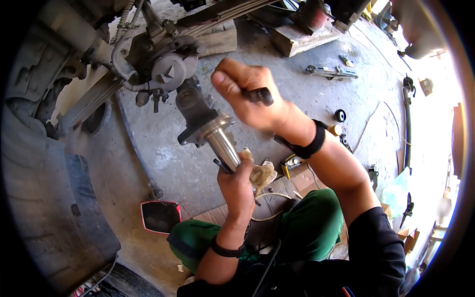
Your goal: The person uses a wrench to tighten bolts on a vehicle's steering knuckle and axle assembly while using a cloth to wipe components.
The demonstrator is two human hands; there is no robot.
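Left hand (237, 180) at frame centre, closed around lower end of shiny steel axle spindle (222, 144), pressing crumpled tan rag (261, 174) against it. Spindle slants up-left into grey flanged knuckle (198, 116) under vehicle, upper left. Right hand (250, 94) raised above spindle, fist closed on short black tool handle (260, 95); black wrist strap (311, 141) on forearm. Green trousered knees (307, 225) lower centre. Red-rimmed black tray (161, 216) on concrete floor (163, 163), lower left.

Both hands are bare, a black band just behind each wrist; a black sleeve (376, 247) covers the right upper arm; green trousers (307, 227).
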